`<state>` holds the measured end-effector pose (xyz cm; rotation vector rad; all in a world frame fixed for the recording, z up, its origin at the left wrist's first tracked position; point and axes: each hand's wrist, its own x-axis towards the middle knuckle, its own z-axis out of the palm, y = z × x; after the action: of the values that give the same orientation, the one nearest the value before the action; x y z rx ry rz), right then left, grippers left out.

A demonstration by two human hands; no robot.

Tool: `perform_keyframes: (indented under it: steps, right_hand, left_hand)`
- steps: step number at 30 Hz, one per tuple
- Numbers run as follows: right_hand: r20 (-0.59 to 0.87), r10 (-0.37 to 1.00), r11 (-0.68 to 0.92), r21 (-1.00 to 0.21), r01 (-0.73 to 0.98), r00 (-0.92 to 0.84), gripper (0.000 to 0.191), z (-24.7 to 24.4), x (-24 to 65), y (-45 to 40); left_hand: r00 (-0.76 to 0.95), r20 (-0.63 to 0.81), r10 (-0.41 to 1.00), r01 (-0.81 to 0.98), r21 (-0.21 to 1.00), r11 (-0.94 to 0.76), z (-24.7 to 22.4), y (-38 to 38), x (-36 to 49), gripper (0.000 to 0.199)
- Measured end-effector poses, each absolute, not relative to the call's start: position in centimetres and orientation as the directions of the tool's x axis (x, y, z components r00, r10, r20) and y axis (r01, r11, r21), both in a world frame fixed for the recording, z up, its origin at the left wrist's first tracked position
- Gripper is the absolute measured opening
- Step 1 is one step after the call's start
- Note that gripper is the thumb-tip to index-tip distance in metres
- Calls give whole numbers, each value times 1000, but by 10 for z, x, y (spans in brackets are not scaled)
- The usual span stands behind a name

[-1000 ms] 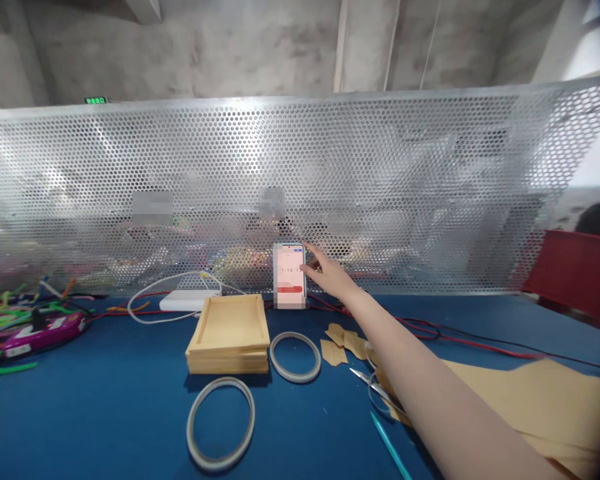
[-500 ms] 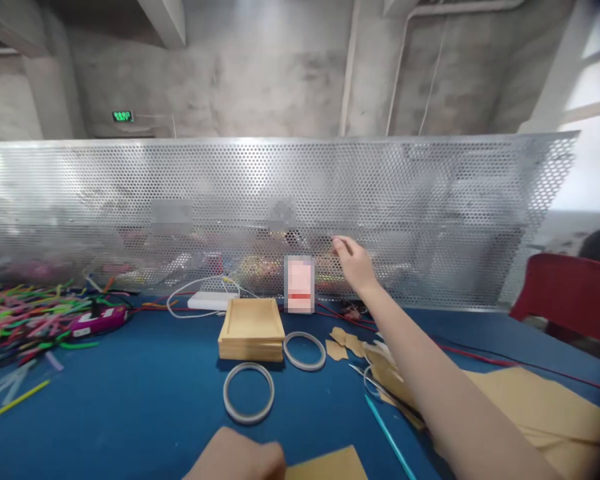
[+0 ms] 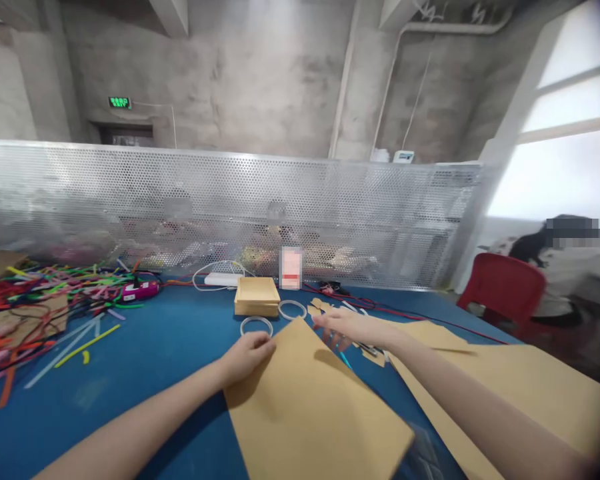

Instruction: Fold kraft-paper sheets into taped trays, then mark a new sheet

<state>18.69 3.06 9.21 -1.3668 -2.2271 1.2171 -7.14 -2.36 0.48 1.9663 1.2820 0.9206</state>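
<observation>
A sheet of brown kraft paper [image 3: 310,407] is tilted up in front of me, one corner pointing away. My left hand [image 3: 250,357] is closed on its left edge, thumb on top. Close to the far corner and right edge is my right hand [image 3: 347,327], its fingers apart; I see nothing held in it. Just beyond the sheet lie two thin pale rings, one nearer ring [image 3: 250,320] and one farther ring [image 3: 293,318], like narrow tape rolls. Behind them stands a stack of light wooden trays [image 3: 257,293]. Part of a blue stick [image 3: 346,361] shows below my right hand.
Larger brown paper sheets [image 3: 520,380] spread at the right, with paper scraps [image 3: 320,305] beyond my hand. Coloured strips [image 3: 95,287] and a purple device [image 3: 140,291] lie left. A perforated metal panel [image 3: 380,220] closes the far side. A person sits by a red chair [image 3: 505,287].
My left hand has come up into view with the brown paper sheet. My right hand has dropped from before the metal panel to the sheet's far corner. The view has shifted too.
</observation>
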Motion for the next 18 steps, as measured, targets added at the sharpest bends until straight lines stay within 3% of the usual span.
perform_keyframes:
  steps: [5,8,10,14,16,18]
  right_hand:
    - [-36,858,404,-569,716,-513,39,100,209,-21]
    - [112,854,472,-576,667,-507,35,115,212,-44]
    - [293,844,532,-566,630,-450,37,123,213,-61]
    - [675,613,756,-353,551,-410,28,115,226,-95]
    - [729,504,823,-242,514,-464,25,95,234,-108]
    - [691,485,844,-209,494,-536,27,70,241,-118]
  left_hand:
    - [128,361,924,460,803,-378,20,-41,-83,44]
    - [44,463,885,492,761,-422,35,-61,-93,44]
    - [34,529,848,528,711,-465,47,-78,-99,42]
    - [138,621,772,584,578,-570,61,-119,-110,31]
    - [227,616,754,596,525,-608,56,-140,-112,28]
    - [307,574,759,607,497,-621,44,-159,-113,28]
